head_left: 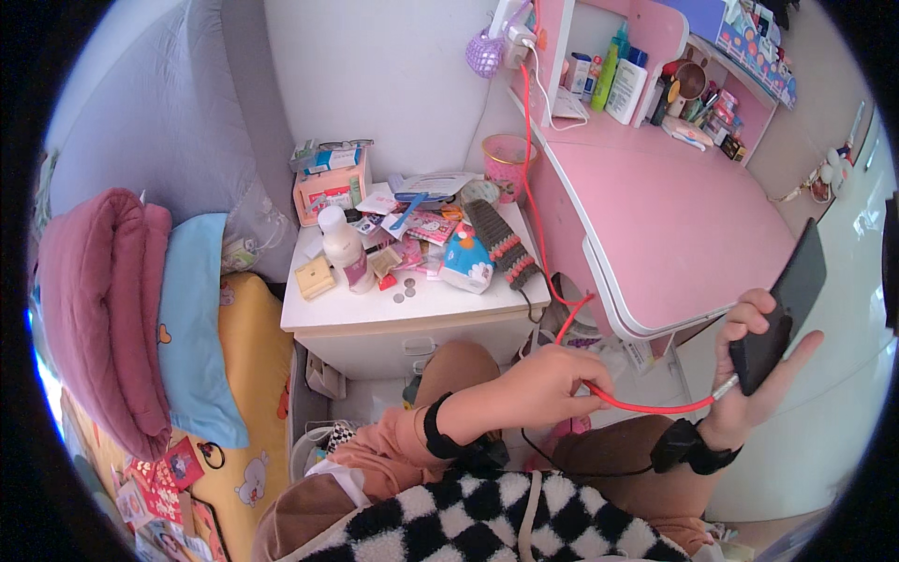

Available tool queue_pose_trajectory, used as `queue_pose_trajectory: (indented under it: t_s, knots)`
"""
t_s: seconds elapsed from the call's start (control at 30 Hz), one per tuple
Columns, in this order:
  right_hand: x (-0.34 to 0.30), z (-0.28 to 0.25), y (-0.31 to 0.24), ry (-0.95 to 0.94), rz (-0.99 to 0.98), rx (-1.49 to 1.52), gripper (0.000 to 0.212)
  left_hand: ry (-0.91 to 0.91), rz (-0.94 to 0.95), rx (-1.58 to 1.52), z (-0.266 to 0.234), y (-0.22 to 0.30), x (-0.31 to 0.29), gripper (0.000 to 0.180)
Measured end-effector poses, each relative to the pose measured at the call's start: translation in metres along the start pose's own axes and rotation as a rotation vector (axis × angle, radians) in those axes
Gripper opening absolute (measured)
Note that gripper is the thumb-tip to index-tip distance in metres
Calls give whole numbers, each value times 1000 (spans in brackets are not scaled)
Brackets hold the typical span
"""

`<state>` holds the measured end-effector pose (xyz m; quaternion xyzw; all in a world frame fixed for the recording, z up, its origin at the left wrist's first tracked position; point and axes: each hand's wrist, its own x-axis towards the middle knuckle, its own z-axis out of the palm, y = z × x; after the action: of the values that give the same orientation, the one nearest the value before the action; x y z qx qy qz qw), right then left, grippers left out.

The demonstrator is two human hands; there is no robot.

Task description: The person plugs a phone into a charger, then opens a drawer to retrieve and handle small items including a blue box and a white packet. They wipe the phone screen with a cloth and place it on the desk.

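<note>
Two hands are occupied with one red charging cable (646,406) and a dark phone (782,309). The phone is held up in the right hand (754,370), fingers wrapped around its lower end, to the right of the pink desk (674,225) and above the person's lap. The cable is pinched near its free end by the left hand (552,379), fingers closed on it, and its white plug (726,386) is brought against the bottom edge of the phone.

Several risks can be judged from here. The cable is run up from the lap, past the desk edge, to a white adapter (520,37) high on the wall; if it were pulled taut, the plug could be dragged out of line or the adapter loosened. The phone is gripped only at its lower end and tilted, so it could be tipped out of the fingers if the plug were pushed hard. The crowded white nightstand (412,314) stands just beside the cable, and its small items could be swept off by a snagged loop.

Whether the plug is already seated cannot be told, since the port is hidden behind the palm. The phone's screen is turned away. The cable's middle stretch is possibly caught behind the desk edge, where the view is poor.
</note>
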<state>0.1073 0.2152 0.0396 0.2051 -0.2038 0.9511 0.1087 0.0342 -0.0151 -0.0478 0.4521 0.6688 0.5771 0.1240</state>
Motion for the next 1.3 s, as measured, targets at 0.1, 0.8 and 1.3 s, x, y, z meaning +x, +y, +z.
queue_pose_trajectory:
  t_s: [0.1,0.8,1.3]
  knots:
    - [2,0,-13,-21,-20,46,72,147,30,40,-6,-4,0,18]
    - [62,-13,12,43,20,-463,73,909,-247,454,-255,-79,220,40]
    - [87,-34,24,118,91,-402,76,1065,-185,425,-286,-111,275,35]
